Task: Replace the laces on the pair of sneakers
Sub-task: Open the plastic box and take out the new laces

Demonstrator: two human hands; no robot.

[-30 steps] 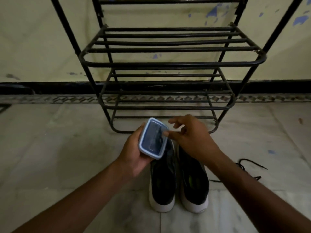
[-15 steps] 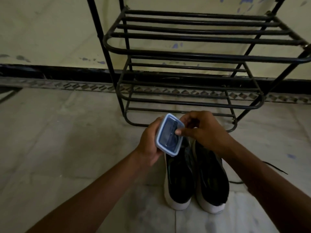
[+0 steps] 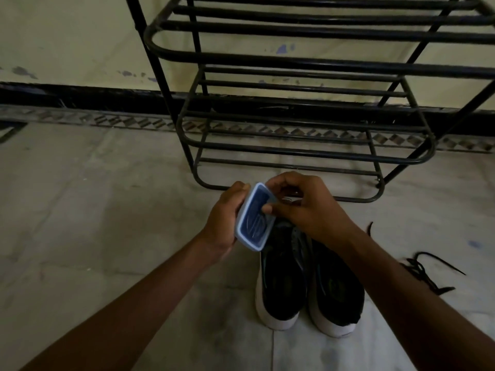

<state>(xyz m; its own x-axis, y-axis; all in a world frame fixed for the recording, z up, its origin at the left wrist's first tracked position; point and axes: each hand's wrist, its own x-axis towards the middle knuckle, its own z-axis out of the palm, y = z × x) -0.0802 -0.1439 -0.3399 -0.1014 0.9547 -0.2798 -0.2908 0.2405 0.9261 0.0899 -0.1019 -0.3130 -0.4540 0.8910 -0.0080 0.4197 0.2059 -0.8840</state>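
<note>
While the left hand grips a small rectangular container by its long side, fingers wrapped behind it and thumb up along the rim, the right hand pinches the container's upper end, its thumb pressed on the blue-edged lid and its other fingers curled over the top corner. The container is held tilted in the air, lid facing the camera, just above the front part of a pair of sneakers. Something dark and looped shows through the lid, but the light is too dim to tell what it is. The sneakers, black with white soles, stand side by side and touching on the floor, heels toward the person and toes toward a black metal shoe rack. The rack stands at the floor's far edge, against the wall. The hands and the container hide the toes and most of the lacing area, so I cannot tell whether any lace is threaded there. To the right of the sneakers, just past the right forearm, a loose black lace lies tangled on the floor, apart from the shoes. A black skirting and a patterned tile border run along the foot of the pale wall, whose paint is chipped in small bluish patches.
</note>
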